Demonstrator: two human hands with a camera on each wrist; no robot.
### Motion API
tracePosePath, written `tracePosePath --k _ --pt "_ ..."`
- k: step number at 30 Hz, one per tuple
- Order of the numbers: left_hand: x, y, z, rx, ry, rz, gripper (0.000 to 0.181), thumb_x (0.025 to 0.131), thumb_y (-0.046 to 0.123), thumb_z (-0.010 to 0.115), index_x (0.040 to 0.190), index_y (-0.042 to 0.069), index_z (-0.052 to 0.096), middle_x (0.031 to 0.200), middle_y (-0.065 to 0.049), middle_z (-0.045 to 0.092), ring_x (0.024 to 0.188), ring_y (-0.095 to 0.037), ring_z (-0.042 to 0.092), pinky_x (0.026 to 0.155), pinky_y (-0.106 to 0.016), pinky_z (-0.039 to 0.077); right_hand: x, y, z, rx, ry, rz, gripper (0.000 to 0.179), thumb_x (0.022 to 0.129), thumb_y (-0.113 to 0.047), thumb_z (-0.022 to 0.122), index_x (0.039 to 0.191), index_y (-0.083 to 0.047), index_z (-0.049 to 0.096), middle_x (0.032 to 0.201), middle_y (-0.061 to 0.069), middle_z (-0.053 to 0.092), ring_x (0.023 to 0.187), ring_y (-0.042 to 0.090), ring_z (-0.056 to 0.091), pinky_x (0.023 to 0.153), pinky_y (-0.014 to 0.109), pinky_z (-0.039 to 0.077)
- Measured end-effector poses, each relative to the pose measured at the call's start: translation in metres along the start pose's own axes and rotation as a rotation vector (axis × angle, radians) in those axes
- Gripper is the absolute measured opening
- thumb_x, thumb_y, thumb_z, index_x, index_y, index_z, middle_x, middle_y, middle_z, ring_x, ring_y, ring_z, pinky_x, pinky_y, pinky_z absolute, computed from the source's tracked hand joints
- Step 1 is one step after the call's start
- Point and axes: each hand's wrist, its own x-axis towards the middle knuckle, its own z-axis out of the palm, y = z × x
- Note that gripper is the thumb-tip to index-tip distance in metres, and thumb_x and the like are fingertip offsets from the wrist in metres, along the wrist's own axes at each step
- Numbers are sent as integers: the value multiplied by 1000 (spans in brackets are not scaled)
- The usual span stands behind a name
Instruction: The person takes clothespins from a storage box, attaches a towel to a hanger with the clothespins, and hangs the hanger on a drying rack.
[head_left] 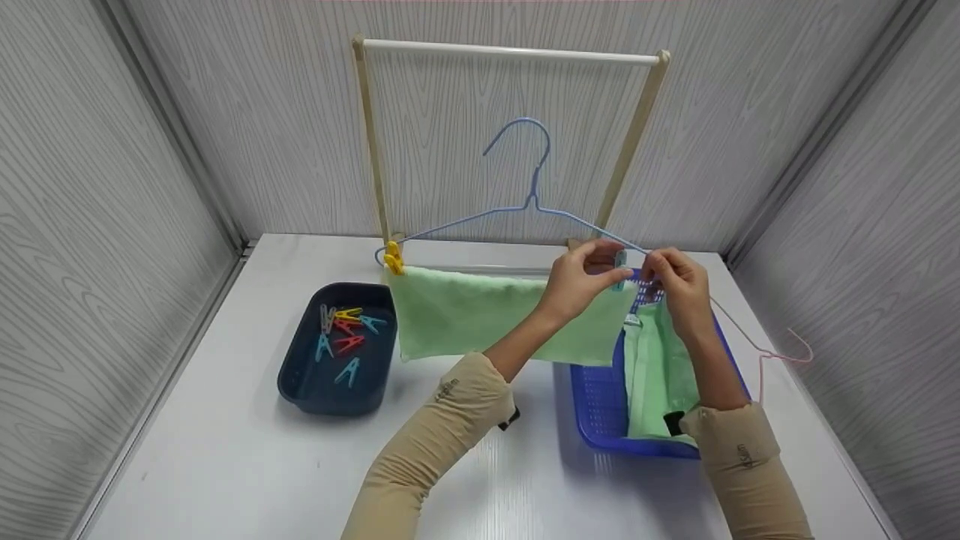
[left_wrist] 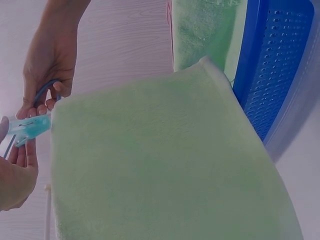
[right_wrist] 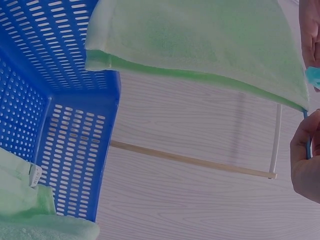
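A light green towel (head_left: 480, 311) hangs folded over the lower bar of a blue wire hanger (head_left: 534, 176). At its left end a yellow clothespin (head_left: 393, 259) clips the towel to the hanger. My left hand (head_left: 577, 281) pinches a teal clothespin (left_wrist: 31, 127) at the towel's right top corner. Just right of it, my right hand (head_left: 679, 289) grips the hanger's right end, and the blue wire passes between its fingers (right_wrist: 305, 150). In the left wrist view the towel (left_wrist: 165, 155) fills the middle, with both hands at its upper left edge.
A dark tub (head_left: 300, 390) on the left holds several loose clothespins (head_left: 349, 343). The blue basket (head_left: 600, 420) at right, below my hands, contains more green towels (head_left: 652, 375). A pink hanger (head_left: 787, 356) lies beside it. Behind stands a frame with a white rod (head_left: 510, 51).
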Motion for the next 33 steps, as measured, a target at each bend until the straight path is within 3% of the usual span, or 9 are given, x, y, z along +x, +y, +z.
tracePosePath --k 8,14,27,33 --pt "1 0 5 1 35 -10 31 81 -1 67 109 -11 58 102 -21 62 95 -24 60 77 -18 47 0 1 0 9 -11 9 21 94 4 45 81 20 49 68 9 54 60 17 48 45 21 44" --pt "0 3 8 14 71 -1 29 80 -1 68 106 -13 59 100 -23 62 94 -28 61 76 -18 48 -1 1 0 15 -12 -1 25 94 -2 49 80 19 50 68 9 53 59 19 48 44 22 44" --pt "3 -2 11 58 168 79 22 77 -2 70 96 -11 64 91 -21 65 84 -24 63 71 -18 49 -2 -2 2 -8 -3 11 28 95 -7 51 81 18 51 68 8 53 59 16 49 46 22 45" --pt "14 -30 15 105 168 72 22 78 7 72 95 -5 66 89 -12 67 80 -12 63 69 -16 48 -2 -1 1 -4 -29 -18 27 95 -4 49 80 17 51 69 10 53 59 17 50 46 22 46"
